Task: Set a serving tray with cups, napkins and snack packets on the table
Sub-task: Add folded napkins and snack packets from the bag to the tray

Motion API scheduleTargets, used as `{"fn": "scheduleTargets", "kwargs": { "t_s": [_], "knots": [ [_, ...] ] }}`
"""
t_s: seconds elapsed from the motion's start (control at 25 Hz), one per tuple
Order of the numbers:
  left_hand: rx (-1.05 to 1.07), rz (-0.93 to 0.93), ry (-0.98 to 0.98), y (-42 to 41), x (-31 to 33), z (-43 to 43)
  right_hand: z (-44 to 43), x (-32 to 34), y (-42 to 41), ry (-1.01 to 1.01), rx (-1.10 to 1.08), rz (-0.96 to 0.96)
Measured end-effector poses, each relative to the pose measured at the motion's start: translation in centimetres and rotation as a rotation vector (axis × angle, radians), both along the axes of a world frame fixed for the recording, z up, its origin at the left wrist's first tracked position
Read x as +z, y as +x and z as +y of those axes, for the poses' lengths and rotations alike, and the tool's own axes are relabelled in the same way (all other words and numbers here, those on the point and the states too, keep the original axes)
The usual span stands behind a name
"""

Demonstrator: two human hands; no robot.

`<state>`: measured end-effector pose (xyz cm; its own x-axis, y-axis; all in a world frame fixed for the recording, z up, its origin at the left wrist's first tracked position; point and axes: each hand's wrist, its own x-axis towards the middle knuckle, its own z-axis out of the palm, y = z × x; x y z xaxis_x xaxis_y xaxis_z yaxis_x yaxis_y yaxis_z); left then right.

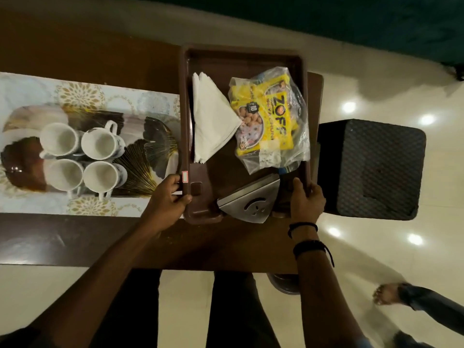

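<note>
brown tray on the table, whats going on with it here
A person grips the brown tray at its near edge, left hand and right hand at either corner, over the right end of the table. It carries folded napkins, snack packets and a steel holder. The four cups are on a separate patterned tray to the left.

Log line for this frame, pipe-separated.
left hand grips brown tray | right hand grips it | contents: napkins, snack packets, metal holder | cups on patterned tray
</note>
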<state>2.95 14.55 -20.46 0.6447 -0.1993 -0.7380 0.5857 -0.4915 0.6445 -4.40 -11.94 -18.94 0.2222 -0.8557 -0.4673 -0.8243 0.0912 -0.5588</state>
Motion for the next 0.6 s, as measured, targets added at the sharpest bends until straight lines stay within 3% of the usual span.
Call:
{"fn": "scheduleTargets", "kwargs": {
  "t_s": [0.08,0.16,0.28,0.4,0.52,0.6],
  "knots": [
    [-0.061,-0.082,0.089,-0.2,0.4,-0.3,1.6,0.8,-0.4,-0.185,0.068,0.108],
    [-0.150,-0.330,0.264,-0.6,1.3,-1.2,3.5,1.6,-0.7,-0.277,0.114,-0.001],
    [-0.270,-0.662,0.270,-1.0,2.8,-3.2,5.8,1.5,-1.1,-0.106,0.210,0.014],
    [-0.462,-0.483,0.106,-1.6,2.7,-5.7,6.1,0.9,-0.9,-0.046,0.295,0.206],
    [-0.665,-0.319,0.159,-2.7,1.6,-7.6,5.0,0.4,0.1,-0.005,0.361,0.311],
    [-0.655,-0.256,0.183,-3.0,1.2,-8.3,4.2,0.3,0.6,0.060,0.361,0.271]
  ]
}}
